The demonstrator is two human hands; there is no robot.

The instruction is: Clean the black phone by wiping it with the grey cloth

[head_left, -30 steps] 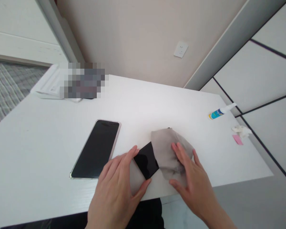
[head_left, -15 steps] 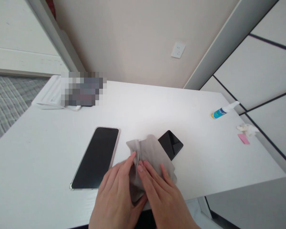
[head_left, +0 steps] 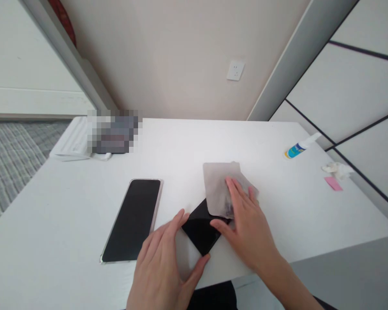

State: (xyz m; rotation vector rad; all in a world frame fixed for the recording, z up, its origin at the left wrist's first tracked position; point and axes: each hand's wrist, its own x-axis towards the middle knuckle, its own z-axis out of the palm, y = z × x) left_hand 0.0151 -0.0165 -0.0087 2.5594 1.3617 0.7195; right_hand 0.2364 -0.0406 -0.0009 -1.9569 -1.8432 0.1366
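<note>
A black, glossy, flat object (head_left: 202, 232) lies on the white table near its front edge. My left hand (head_left: 168, 258) steadies it at its left and front corners between fingers and thumb. My right hand (head_left: 247, 224) presses a grey cloth (head_left: 218, 185) over the object's far right part, its thumb reaching across the black surface. The cloth lies spread out and hides that part. Left of the hands rests a phone (head_left: 132, 219) with a dark screen and a clear case.
A white folded mask (head_left: 73, 140) and a pixelated dark item (head_left: 118, 133) lie at the back left. On the right are a small bottle (head_left: 295, 150) with a white nozzle, a crumpled tissue (head_left: 338, 170) and a pink slip (head_left: 333, 183). A socket (head_left: 236, 70) is on the wall.
My right hand has moved right and away from me with the cloth, which is now flatter. More of the black object shows, closer to my left hand. The view has shifted slightly.
</note>
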